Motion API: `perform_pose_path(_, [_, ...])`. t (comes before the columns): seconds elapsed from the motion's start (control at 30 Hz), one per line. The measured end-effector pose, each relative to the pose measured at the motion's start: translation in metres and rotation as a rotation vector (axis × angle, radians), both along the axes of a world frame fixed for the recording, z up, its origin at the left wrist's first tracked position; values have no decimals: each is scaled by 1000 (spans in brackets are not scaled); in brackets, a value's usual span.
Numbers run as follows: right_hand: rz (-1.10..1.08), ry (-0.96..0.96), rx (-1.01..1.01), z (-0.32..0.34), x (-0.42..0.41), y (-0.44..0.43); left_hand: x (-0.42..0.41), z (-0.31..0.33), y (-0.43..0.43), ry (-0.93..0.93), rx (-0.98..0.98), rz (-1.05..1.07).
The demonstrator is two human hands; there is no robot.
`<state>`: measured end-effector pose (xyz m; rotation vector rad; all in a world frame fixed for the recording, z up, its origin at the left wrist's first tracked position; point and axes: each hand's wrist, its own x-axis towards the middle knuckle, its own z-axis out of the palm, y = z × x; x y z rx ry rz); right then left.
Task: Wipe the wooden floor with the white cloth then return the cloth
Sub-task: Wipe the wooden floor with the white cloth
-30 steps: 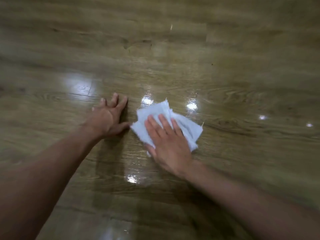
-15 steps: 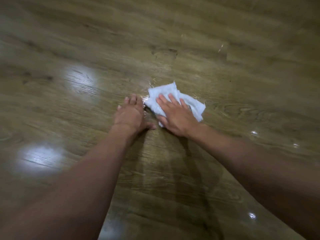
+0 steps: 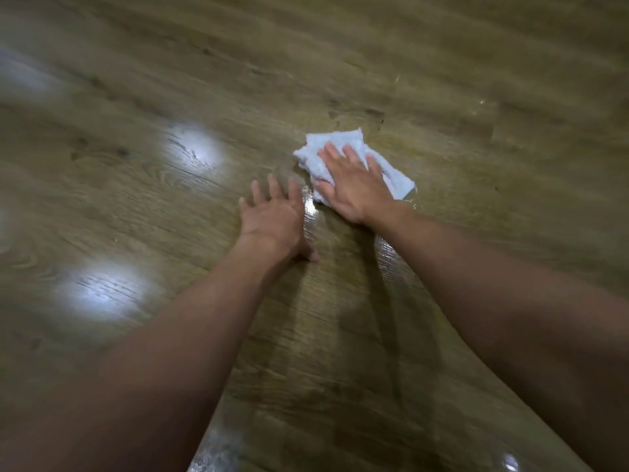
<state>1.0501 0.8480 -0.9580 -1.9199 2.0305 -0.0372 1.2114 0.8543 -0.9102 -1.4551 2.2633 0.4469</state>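
White terry cloth (image 3: pixel 354 158), crumpled into a loose pad, lies on the wooden floor (image 3: pixel 442 80) a little right of centre and toward the far side of the view. The person's right hand (image 3: pixel 354 185) lies flat on top of it, fingers straight and spread, palm pressing the fabric down onto the boards. Cloth edges stick out past the fingertips on the far side and beyond the hand to the right.

Just to the left and slightly nearer, the left hand (image 3: pixel 275 216) is planted on bare floor, fingers also straight and fanned, holding nothing; it seems to be taking body weight. The two hands are close but apart, with a wet-looking glossy strip of floor between them. Both forearms reach in from the near edge.

Brown wood-grain planks fill the whole view, with soft white light reflections at the left.

This looks like the wiping step, mid-stroke. The next move would likely call for firm downward pressure while sliding the pad over unwiped boards, with the left hand braced. Where the cloth should be returned to is out of view.
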Motion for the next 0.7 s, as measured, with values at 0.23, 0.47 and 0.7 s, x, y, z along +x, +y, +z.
perform_pose_path(0.23, [96, 48, -119, -7, 10, 95, -26, -1, -24, -87, 167, -34])
perform_pose_path(0.47, [82, -6, -94, -7, -24, 1, -42, -3, -37, 15, 40, 20])
perform_pose_path(0.7, [-41, -17, -111, -8, -14, 17, -57, 10, -30, -173, 84, -58])
